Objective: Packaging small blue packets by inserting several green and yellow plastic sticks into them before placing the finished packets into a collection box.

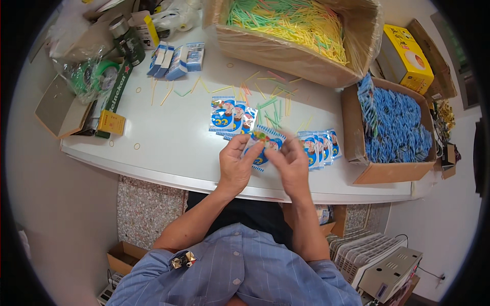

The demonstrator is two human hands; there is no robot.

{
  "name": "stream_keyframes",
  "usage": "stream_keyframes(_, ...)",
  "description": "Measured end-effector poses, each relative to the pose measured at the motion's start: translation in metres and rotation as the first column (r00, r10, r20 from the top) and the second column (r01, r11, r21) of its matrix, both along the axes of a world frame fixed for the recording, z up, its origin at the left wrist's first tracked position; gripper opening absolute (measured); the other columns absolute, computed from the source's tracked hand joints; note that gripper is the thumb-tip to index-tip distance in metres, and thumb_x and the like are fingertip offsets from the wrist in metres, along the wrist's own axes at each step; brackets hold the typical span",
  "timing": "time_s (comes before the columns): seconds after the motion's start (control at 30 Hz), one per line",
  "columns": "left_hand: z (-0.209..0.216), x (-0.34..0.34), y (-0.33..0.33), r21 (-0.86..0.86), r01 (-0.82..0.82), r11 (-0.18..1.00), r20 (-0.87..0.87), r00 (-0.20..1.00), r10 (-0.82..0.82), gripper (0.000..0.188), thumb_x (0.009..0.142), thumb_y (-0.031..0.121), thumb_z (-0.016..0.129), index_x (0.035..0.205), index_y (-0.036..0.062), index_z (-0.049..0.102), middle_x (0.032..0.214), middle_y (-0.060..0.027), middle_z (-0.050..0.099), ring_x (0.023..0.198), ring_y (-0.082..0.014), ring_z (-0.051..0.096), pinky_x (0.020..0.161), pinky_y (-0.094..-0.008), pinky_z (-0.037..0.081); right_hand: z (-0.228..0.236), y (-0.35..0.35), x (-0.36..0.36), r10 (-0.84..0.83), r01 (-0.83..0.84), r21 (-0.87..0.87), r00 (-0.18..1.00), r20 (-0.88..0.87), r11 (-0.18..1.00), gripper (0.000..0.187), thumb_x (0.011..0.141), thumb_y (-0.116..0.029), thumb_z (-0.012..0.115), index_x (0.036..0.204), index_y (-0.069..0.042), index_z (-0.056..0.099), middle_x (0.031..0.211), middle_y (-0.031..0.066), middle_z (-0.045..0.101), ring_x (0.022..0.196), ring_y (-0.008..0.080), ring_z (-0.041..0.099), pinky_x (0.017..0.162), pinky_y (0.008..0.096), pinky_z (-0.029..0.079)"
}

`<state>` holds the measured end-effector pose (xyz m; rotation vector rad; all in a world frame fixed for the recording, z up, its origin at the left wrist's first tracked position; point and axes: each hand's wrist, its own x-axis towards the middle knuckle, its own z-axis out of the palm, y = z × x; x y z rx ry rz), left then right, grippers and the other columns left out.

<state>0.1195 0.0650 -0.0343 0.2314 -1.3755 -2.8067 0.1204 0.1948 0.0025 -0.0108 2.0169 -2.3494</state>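
The packet [269, 141] is pinched by the left hand [235, 166] and right hand [292, 166], thumbs on front, fingers bent close. It looks light, soft and maybe slippery, so hold its sides. It's over the table's [176, 120] front part; more packets [222, 114] lie on the table.

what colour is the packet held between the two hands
The packet is mainly blue and white, with striped ends; the head view shows it best.

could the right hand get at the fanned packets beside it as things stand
Probably yes: nothing visible separates the right hand from the fanned packets, though it's occupied with another packet.
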Motion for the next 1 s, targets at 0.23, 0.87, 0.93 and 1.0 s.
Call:
stream_keyframes(0.23,-0.002,-0.041,-0.071,-0.957,-0.247,0.150,-0.215,0.956,0.201,0.037,0.085,0.025,0.078,0.110,-0.0003,0.067,0.094,-0.0106,0.069,0.076,-0.0182,0.064,0.073,-0.0306,0.051,0.007,0.068,0.003,-0.142,0.112,0.504,0.990,0.021,0.856,0.014,0.090,-0.009,0.073,0.087,0.001,0.065,0.070,-0.0022,0.059,0.062,0.0030,0.049,0.053,0.0215,0.037)
stream_keyframes(0.87,-0.008,-0.081,-0.066,-0.996,-0.079,-0.042,-0.084,0.986,0.147,0.047,0.073,0.028,0.085,0.109,0.0022,0.068,0.104,-0.0130,0.062,0.095,-0.0295,0.064,0.077,-0.0413,0.053,0.010,0.106,-0.036,-0.071,0.284,0.897,0.958,-0.277,0.339,0.023,0.083,-0.012,0.079,0.089,-0.002,0.059,0.080,0.0099,0.061,0.071,0.0231,0.060,0.065,0.0348,0.048)
stream_keyframes(0.93,-0.012,-0.083,-0.071,-0.998,-0.028,0.057,-0.021,0.992,0.127,0.037,0.073,0.025,0.086,0.100,0.0040,0.070,0.092,-0.0102,0.066,0.088,-0.0269,0.066,0.073,-0.0386,0.052,0.054,0.084,-0.061,-0.044,0.346,0.804,0.927,-0.372,0.483,0.014,0.087,-0.005,0.074,0.088,-0.001,0.061,0.079,0.0064,0.058,0.069,0.0143,0.053,0.060,0.0277,0.044)
stream_keyframes(1.0,-0.017,-0.080,-0.078,-0.996,-0.048,0.079,-0.035,0.986,0.161,0.033,0.072,0.023,0.086,0.096,0.0048,0.070,0.086,-0.0089,0.066,0.083,-0.0256,0.065,0.071,-0.0370,0.052,0.093,0.055,-0.103,0.068,0.370,0.756,0.877,-0.477,0.540,0.012,0.089,-0.007,0.071,0.090,0.001,0.062,0.079,0.0091,0.059,0.069,0.0171,0.055,0.061,0.0293,0.044)
